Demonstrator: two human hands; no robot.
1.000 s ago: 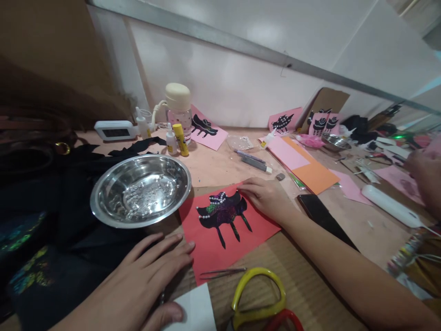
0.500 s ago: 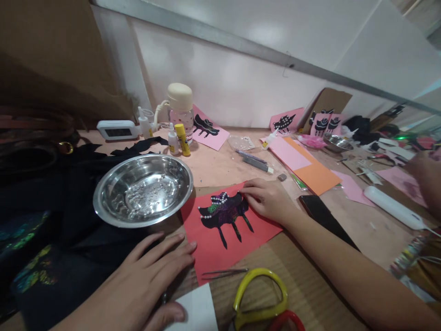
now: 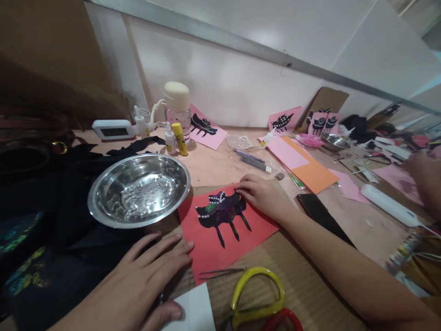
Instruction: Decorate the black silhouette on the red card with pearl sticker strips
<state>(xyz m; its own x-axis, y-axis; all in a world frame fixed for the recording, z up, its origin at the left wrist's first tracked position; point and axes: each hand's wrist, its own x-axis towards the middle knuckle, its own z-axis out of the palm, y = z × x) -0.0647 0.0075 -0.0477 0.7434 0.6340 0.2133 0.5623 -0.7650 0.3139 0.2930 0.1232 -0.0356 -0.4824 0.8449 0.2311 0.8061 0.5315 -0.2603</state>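
A red card (image 3: 206, 243) lies in front of me with a black glittery cut-out shape (image 3: 222, 212) trimmed with small pearls. My right hand (image 3: 262, 195) rests on the card's far right edge, fingers curled with the fingertips pinched at the shape's upper right tip. My left hand (image 3: 144, 280) lies flat and open on the table at the card's near left corner, fingers stretched out. A steel bowl (image 3: 103, 216) holding several small clear beads sits just left of the card.
Tweezers (image 3: 222, 272) and yellow-handled scissors (image 3: 257, 294) lie near the front edge. A black phone (image 3: 315, 209), glue bottles (image 3: 179, 138), a jar (image 3: 177, 108), pink and orange paper (image 3: 303, 168) and finished cards stand further back. Another person's hand (image 3: 425, 177) is at the right. Black fabric (image 3: 41, 230) lies left.
Only the camera shifts slightly; both hands stay where they were.
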